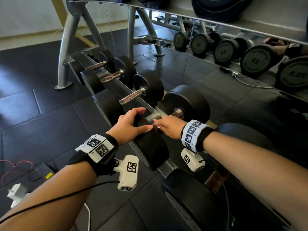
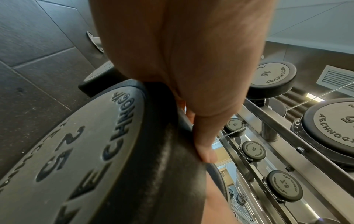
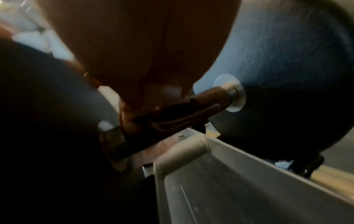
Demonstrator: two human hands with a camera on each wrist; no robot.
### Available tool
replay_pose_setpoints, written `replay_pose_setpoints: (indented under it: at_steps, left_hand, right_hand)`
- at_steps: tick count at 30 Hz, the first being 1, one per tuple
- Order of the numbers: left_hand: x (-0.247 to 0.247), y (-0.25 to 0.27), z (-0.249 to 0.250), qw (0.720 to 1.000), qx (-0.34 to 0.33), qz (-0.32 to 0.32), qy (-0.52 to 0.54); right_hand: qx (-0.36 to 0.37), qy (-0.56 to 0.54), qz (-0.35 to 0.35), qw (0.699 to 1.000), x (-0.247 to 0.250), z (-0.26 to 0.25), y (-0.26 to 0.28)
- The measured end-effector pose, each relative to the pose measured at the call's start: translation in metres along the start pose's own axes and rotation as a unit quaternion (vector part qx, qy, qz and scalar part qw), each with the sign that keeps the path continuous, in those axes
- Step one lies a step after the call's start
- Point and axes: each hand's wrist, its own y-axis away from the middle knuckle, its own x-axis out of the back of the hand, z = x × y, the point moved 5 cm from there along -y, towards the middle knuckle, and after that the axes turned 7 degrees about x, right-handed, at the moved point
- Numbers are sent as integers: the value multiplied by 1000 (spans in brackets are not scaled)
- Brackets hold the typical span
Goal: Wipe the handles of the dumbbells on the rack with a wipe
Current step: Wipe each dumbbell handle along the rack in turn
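Observation:
A black dumbbell lies across the silver rack [image 1: 154, 116] in the head view. My left hand [image 1: 146, 120] grips its near head [image 1: 150, 147], thumb on one side and fingers curled over the top; the left wrist view shows the thumb [image 2: 205, 151] on that head [image 2: 86, 151]. My right hand [image 1: 165, 125] is curled round the brown handle [image 1: 178, 113] beside the far head [image 1: 188, 100]. In the dim right wrist view, the right hand [image 3: 134, 60] wraps the handle [image 3: 206, 97], and small pale patches of the wipe [image 3: 104, 125] show at the hand's edge.
Farther along the rack sit smaller dumbbells with bare handles [image 1: 132, 95] [image 1: 112, 75]. A bigger dumbbell [image 1: 191, 197] lies nearest me. A mirror [image 1: 250, 55] on the right reflects more weights. Cables [image 1: 16, 165] and a white plug [image 1: 16, 192] lie on the floor, lower left.

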Motion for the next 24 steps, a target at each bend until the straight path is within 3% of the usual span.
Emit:
replay_pose_setpoints:
  at_steps: [7, 11, 13, 18, 24]
  left_hand:
    - [-1, 2, 2, 1000, 1, 16, -4]
    - [-1, 2, 1, 1000, 6, 11, -13]
    - [0, 1, 0, 1000, 1, 5, -15]
    - [-1, -4, -3, 1000, -4, -1, -14]
    - [-1, -5, -6, 1000, -6, -3, -9]
  right_hand:
    - [18, 4, -38, 999, 10, 3, 17]
    - [-38, -94, 106, 989, 46, 15, 13]
    - [-64, -96, 136, 984, 50, 17, 8]
    - [-86, 19, 6, 996, 17, 11, -1]
    - [-31, -36, 31, 998, 7, -1, 17]
